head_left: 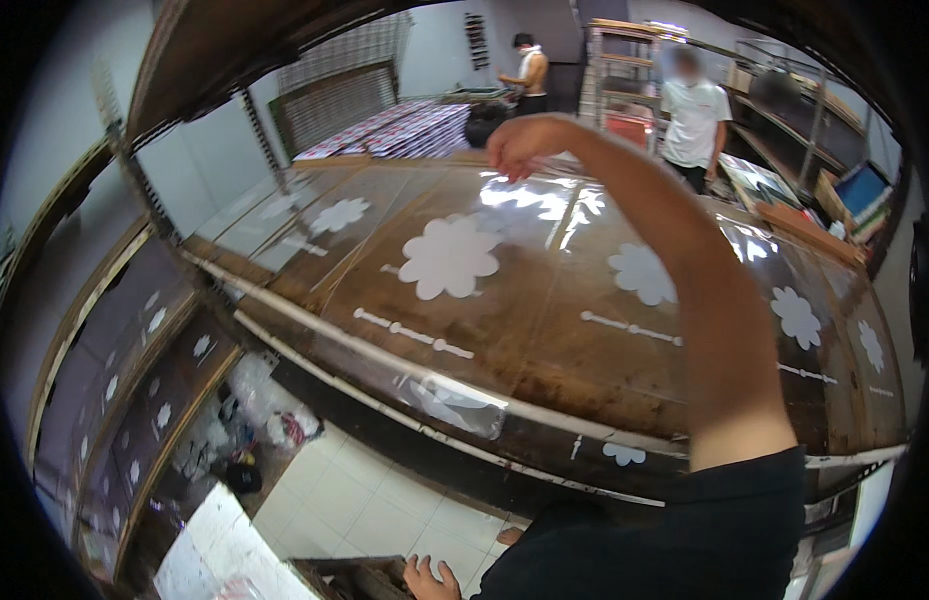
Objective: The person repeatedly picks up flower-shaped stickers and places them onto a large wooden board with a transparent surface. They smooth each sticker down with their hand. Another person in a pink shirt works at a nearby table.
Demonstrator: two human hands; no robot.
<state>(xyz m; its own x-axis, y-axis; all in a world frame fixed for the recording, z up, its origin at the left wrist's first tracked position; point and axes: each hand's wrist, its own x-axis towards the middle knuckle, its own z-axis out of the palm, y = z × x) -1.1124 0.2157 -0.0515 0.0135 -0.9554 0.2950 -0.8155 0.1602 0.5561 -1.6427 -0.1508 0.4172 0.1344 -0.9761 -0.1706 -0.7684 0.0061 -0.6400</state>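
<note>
My right arm reaches across a brown shelf board (595, 385), which bears clear plastic sheets printed with white flower shapes (451, 257) and dotted white bars (413, 333). At the board's far edge, my right hand (533, 145) is bent down with its fingers curled together over a clear sheet (435, 200). Whether they pinch its edge is hidden. Low in the view, my left hand (431, 580) has its fingers apart, beside a dark wooden piece (360, 576). Nothing shows in it.
Lower shelves (145, 400) at left carry more printed sheets. A metal post (145, 190) stands at the board's left end. A white-topped surface (225, 550) is below, near plastic bags (260, 400). Two people stand beyond, by a rack (625, 75) and a stack of patterned sheets (405, 130).
</note>
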